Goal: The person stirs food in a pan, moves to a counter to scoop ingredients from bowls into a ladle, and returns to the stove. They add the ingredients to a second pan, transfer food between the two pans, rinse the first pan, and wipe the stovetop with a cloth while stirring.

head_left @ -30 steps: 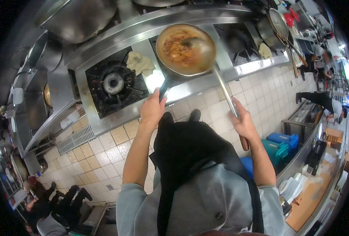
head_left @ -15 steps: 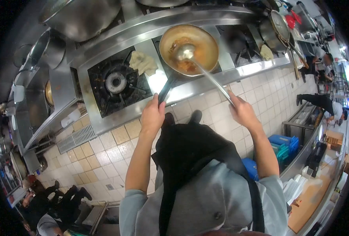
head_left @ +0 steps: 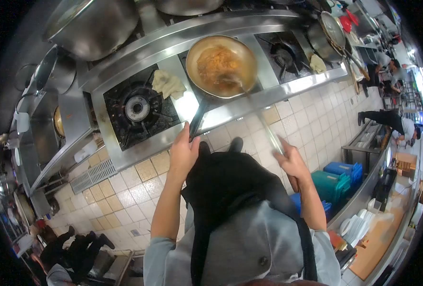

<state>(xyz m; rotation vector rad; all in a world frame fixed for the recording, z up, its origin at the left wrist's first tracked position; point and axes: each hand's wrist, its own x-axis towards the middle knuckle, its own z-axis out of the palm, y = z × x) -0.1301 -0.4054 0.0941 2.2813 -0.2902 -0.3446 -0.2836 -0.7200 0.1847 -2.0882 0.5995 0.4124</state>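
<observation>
A frying pan (head_left: 248, 55) sits over the middle burner of the stove, with reddish-brown, saucy food (head_left: 216, 63) in it. Its dark handle (head_left: 199, 116) points down toward me, and my left hand (head_left: 184, 151) is closed around the end. My right hand (head_left: 291, 164) grips a long-handled metal ladle (head_left: 268, 129), blurred by motion. The ladle's bowl is down in the food at the pan's lower right and cannot be made out clearly. Left of the pan, a crumpled cloth (head_left: 168, 84) lies on the stove top.
Burners flank the pan on the left (head_left: 137, 108) and right (head_left: 284, 56). A large pot (head_left: 94, 31) stands behind at left; more pots and a second cloth (head_left: 318, 64) are at right. Blue and green bins (head_left: 330, 186) stand at my right. Other people (head_left: 388, 121) are farther off.
The ladle's bowl has moved from the pan's middle to its lower right, uncovering more food. My right hand has come slightly lower. My left hand stays on the pan handle.
</observation>
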